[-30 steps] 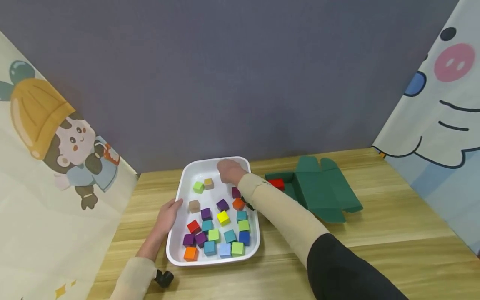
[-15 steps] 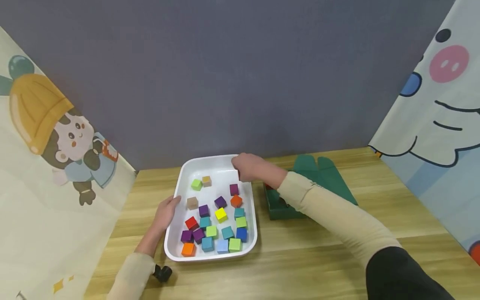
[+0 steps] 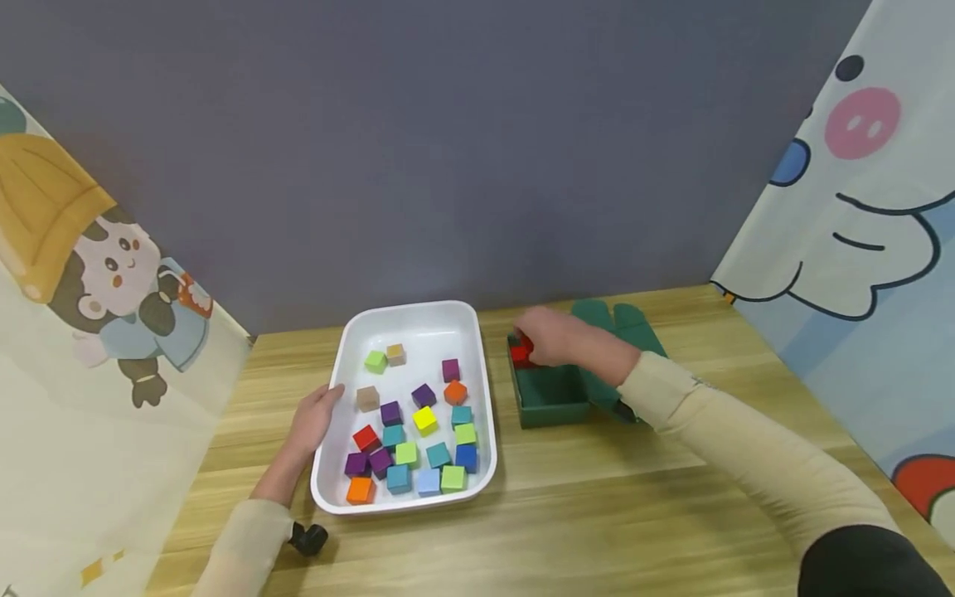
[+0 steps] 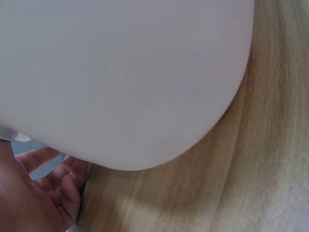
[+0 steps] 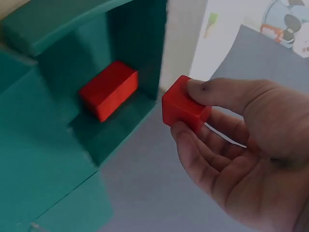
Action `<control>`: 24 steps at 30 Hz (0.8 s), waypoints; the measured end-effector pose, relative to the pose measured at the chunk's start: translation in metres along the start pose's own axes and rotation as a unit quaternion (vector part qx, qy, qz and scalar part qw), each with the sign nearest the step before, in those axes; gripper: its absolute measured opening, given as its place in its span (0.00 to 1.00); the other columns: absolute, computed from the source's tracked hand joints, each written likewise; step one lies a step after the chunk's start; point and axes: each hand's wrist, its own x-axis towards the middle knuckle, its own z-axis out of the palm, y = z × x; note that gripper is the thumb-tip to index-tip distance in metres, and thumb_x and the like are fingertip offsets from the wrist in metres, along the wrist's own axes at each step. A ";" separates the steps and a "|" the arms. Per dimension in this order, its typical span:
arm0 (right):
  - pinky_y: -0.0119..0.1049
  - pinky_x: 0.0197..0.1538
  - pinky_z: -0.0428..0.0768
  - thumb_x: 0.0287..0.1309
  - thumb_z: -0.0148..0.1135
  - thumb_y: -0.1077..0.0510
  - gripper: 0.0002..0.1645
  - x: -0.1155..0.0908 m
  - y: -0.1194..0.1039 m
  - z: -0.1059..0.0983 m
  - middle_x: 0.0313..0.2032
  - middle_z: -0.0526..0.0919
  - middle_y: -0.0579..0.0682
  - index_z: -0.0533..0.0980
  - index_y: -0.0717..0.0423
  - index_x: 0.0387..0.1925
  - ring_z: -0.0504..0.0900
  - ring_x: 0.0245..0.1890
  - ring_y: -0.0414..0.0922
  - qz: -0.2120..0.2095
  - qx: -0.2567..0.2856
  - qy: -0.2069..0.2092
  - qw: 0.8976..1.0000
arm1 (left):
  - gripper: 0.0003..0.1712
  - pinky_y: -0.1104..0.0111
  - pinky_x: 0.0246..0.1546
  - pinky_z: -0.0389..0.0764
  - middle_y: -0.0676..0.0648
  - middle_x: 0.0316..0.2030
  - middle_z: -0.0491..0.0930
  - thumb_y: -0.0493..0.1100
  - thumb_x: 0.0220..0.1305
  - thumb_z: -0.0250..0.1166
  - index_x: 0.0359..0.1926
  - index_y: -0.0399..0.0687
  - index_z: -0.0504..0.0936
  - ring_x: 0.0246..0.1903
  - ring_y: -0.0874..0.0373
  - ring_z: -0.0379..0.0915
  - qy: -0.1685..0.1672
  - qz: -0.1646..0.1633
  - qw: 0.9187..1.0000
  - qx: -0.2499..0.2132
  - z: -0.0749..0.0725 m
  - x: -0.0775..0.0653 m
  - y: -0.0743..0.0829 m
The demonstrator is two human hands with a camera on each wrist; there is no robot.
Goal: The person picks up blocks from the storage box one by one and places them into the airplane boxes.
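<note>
My right hand [image 3: 558, 336] pinches a red cube [image 5: 183, 104] between thumb and fingertips, over the far left part of an open green box [image 3: 554, 413]. Inside that box lies a red block [image 5: 110, 89] against the wall, seen in the right wrist view. At the left, my left hand [image 3: 312, 421] holds the side rim of a white tray [image 3: 488, 431], with a digit over the rim. In the left wrist view the tray's outer wall [image 4: 135, 96] fills much of the picture, and the loosely bent fingers [image 4: 70, 198] show beside it.
Several coloured cubes lie in the tray, mostly in its near half, among them a yellow cube [image 3: 425, 420] and an orange cube [image 3: 361, 490]. The box's lid flaps [image 3: 630, 325] stand out to the right. A grey wall [image 3: 477, 149] rises behind the wooden table [image 3: 567, 514].
My right hand has moved right, out of the tray's far end and over the green box, with the red cube now showing. My left hand stays at the tray's rim.
</note>
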 end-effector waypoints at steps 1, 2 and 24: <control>0.36 0.27 0.63 0.50 0.60 0.72 0.05 -0.001 0.003 0.001 0.21 0.67 0.47 0.75 0.62 0.29 0.61 0.22 0.43 0.007 0.005 -0.005 1.000 | 0.36 0.59 0.34 0.86 0.31 0.46 0.79 0.58 0.74 0.47 0.68 0.33 0.63 0.36 0.51 0.81 -0.002 -0.002 1.000 -0.003 -0.001 0.000 -0.001; 0.36 0.28 0.63 0.50 0.59 0.72 0.06 -0.002 0.007 0.002 0.21 0.68 0.48 0.75 0.61 0.30 0.61 0.23 0.44 0.015 0.009 -0.010 1.000 | 0.36 0.59 0.34 0.86 0.31 0.46 0.79 0.58 0.74 0.47 0.68 0.33 0.63 0.36 0.50 0.81 -0.004 -0.003 1.000 -0.007 -0.001 0.000 -0.001; 0.43 0.38 0.81 0.47 0.62 0.74 0.17 0.002 0.055 0.020 0.39 0.81 0.58 0.79 0.65 0.43 0.77 0.33 0.49 0.031 0.018 0.013 0.999 | 0.34 0.60 0.34 0.85 0.31 0.45 0.79 0.57 0.74 0.48 0.66 0.32 0.66 0.35 0.52 0.80 0.009 0.013 1.000 -0.013 0.000 -0.001 0.000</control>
